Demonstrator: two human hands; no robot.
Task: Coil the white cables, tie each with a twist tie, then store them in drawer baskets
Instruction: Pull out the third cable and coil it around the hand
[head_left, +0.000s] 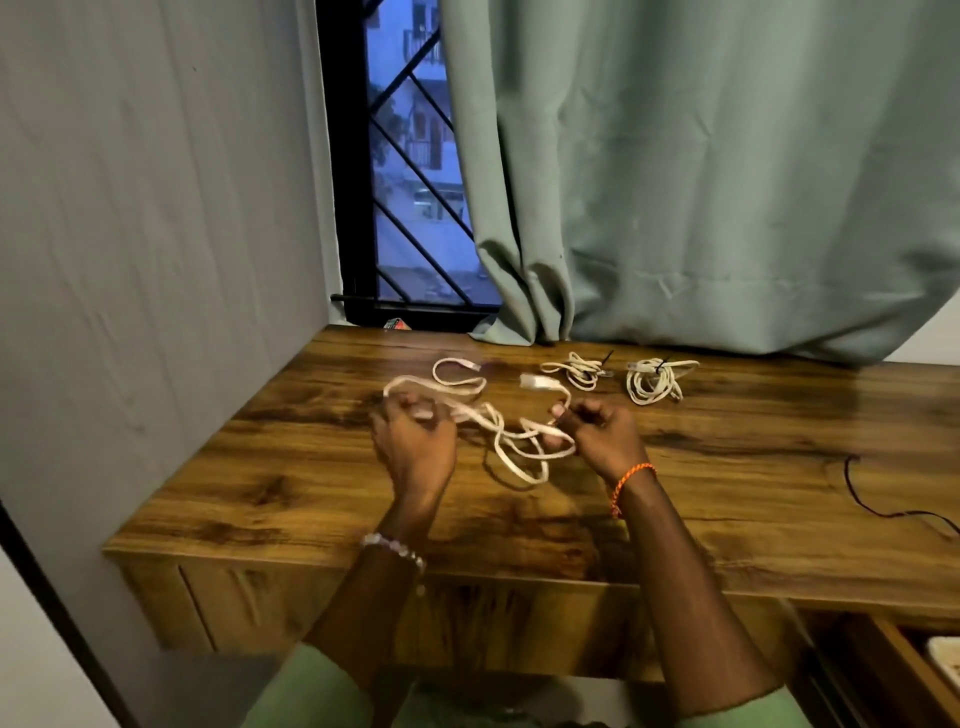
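Observation:
A loose white cable (511, 449) hangs in loops just above the wooden desk (260, 467). My left hand (413, 439) grips one stretch of it at the left. My right hand (597, 434) pinches another stretch near its white plug (535, 382). Behind my hands lie two coiled white cables, the nearer coil (576, 370) and the farther right coil (653, 382), each bound with a dark twist tie.
A black wire (872, 499) trails over the desk's right side. At the bottom right an open drawer shows a pale basket (945, 660). A green curtain (701, 182) hangs behind the desk, and a grey wall bounds the left.

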